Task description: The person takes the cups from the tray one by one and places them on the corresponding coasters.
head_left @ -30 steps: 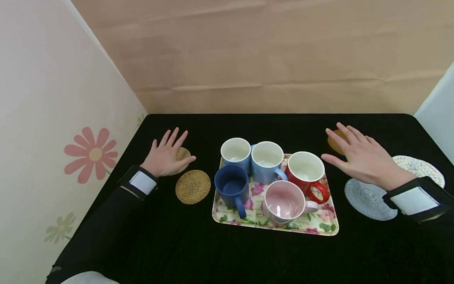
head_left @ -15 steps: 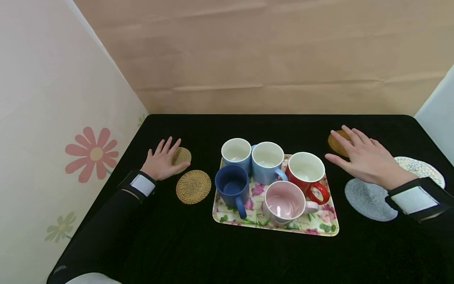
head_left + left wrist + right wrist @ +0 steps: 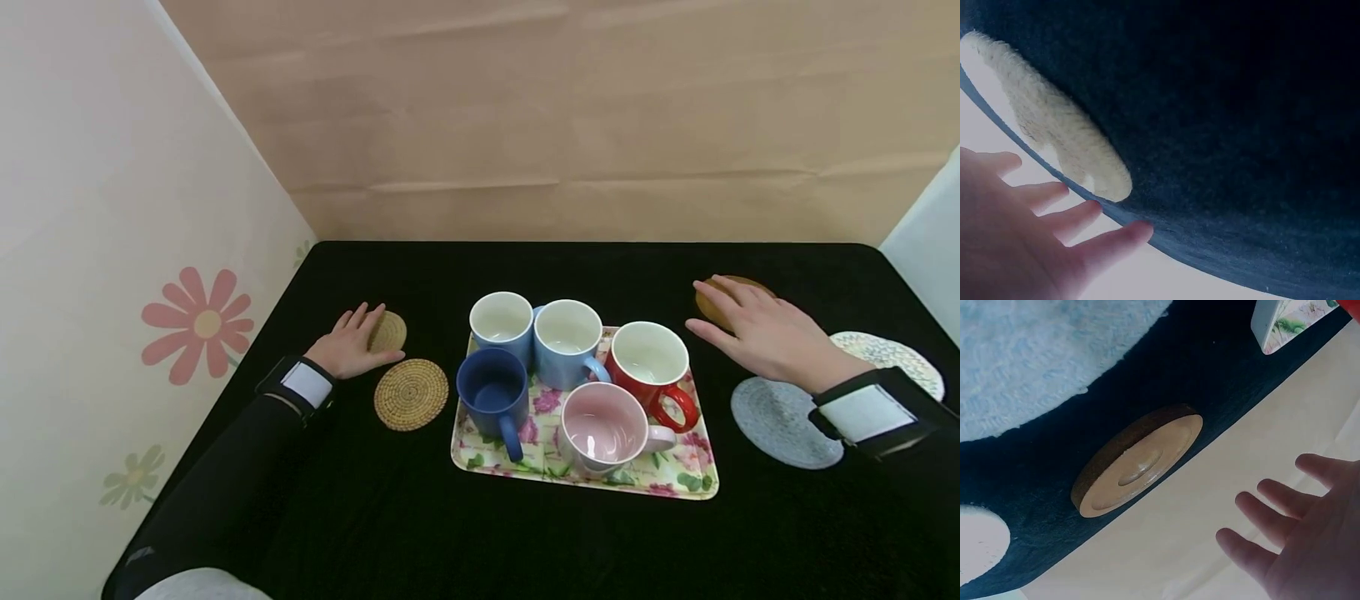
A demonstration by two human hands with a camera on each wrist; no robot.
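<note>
My left hand (image 3: 351, 343), fingers fairly straight and holding nothing, is at the left beside a small woven coaster (image 3: 389, 331), partly overlapping it in the head view. A larger woven coaster (image 3: 411, 394) lies nearer me. At the right, my right hand (image 3: 776, 342) is held over a brown wooden coaster (image 3: 708, 307) and hides part of it; the right wrist view shows a gap between the fingers and this wooden coaster (image 3: 1147, 464). Between the hands, a floral tray (image 3: 517, 467) carries two light blue mugs (image 3: 566, 367), a dark blue mug (image 3: 487, 408), a red mug (image 3: 633, 383) and a pink mug (image 3: 592, 454).
A grey round mat (image 3: 783, 429) and a white speckled mat (image 3: 892, 354) lie by the right wrist. Black cloth covers the table (image 3: 360, 517). A flowered wall (image 3: 187, 208) borders the left side, brown paper (image 3: 555, 125) the back.
My left hand has come lower, toward the small woven coaster. The right hand has sunk slightly and its fingers have drawn together. Mugs and tray have stayed put.
</note>
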